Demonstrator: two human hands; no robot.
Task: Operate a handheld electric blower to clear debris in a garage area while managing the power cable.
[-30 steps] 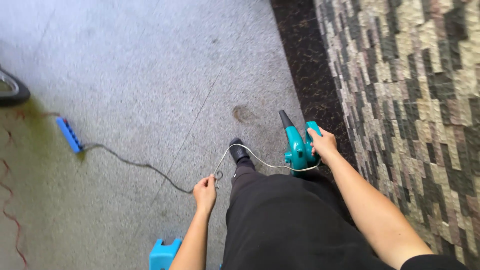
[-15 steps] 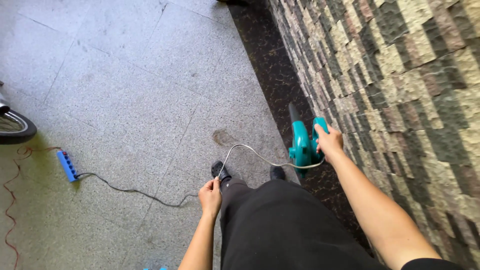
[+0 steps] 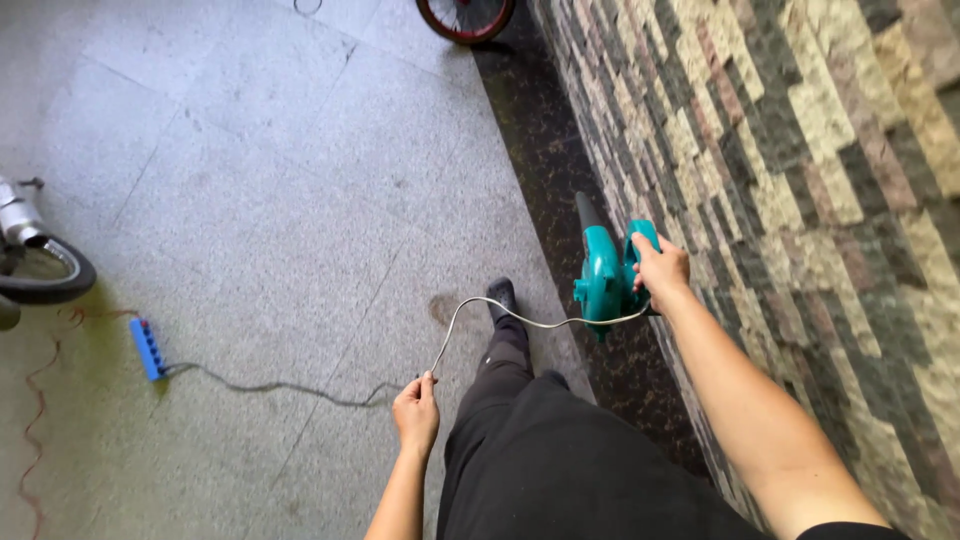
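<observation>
My right hand [image 3: 661, 268] grips the handle of a teal electric blower [image 3: 605, 275], whose black nozzle points forward along the foot of the stone wall. A grey cord [image 3: 500, 312] runs from the blower in a loop to my left hand [image 3: 416, 412], which pinches it at hip height. From there the cord trails across the floor to a blue power strip [image 3: 147, 348] at the left. My black trousers and one black shoe [image 3: 501, 298] show between my hands.
A rough stone-clad wall [image 3: 800, 160] fills the right side, with a dark speckled strip of floor along its base. A red-rimmed wheel [image 3: 465, 17] stands at the top. A black tyre [image 3: 45, 272] and a red cable [image 3: 35, 420] lie at the left on grey tiles.
I have walked forward along the wall, and the view has tilted ahead, bringing the red-rimmed wheel into sight. Both hands keep their hold. The power strip has slid back to my left.
</observation>
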